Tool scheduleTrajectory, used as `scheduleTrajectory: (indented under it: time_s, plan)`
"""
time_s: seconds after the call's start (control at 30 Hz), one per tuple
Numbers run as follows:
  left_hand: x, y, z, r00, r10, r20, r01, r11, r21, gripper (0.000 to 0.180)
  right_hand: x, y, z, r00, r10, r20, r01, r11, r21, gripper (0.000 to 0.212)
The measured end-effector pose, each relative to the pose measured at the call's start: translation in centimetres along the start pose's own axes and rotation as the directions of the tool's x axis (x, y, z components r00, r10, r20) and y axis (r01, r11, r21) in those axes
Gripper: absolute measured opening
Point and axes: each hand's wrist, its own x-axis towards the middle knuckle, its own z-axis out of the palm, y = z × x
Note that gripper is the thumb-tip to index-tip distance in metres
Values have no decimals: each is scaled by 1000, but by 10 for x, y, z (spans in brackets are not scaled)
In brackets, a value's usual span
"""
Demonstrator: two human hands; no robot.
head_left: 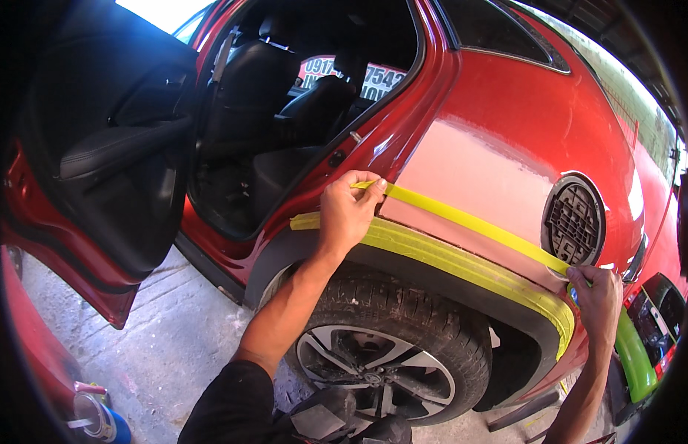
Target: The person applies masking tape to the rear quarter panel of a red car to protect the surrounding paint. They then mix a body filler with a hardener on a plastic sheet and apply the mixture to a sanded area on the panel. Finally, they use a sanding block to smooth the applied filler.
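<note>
A strip of yellow masking tape (470, 220) is stretched across the rear side panel (532, 92) of a red car, over a dull pink patch (473, 166). My left hand (344, 214) pinches its left end near the door opening. At the other end, my right hand (599, 300) is closed on the tape just below a round black recess (575, 222); a bit of blue shows by its fingers, and the roll is mostly hidden. Below, more yellow tape (447, 257) follows the black wheel arch trim (410, 268). Whether the stretched strip touches the panel I cannot tell.
The rear wheel (373, 362) is just below my arms. At left the car's rear door (122, 140) stands open over concrete floor (159, 340). A can with a blue side (114, 429) sits at the lower left. Something bright green (635, 362) is at the far right.
</note>
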Motion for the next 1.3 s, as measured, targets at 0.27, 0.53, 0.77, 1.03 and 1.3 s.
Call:
scheduleTrajectory:
  time_s: [0.27,0.53,0.77,1.03,1.3]
  plan:
    - [-7,-8,11,961,241,-135,-232,969,80,17,0,-4,0,1000,13,6,-13,1000,-9,25]
    - [-3,-17,7,886,422,-193,-331,866,375,52,-4,2,10,990,-107,-91,101,992,-73,24]
    - [33,-24,-17,1000,13,-23,-6,962,274,108,-4,-4,13,995,-53,-81,50,998,-48,25]
    - [3,-30,-3,790,578,-204,-432,761,484,60,-5,-4,8,994,-73,-84,63,992,-112,25]
    - [-5,-33,13,830,548,-104,-441,758,480,23,-6,-1,3,998,-36,-58,28,990,-139,26]
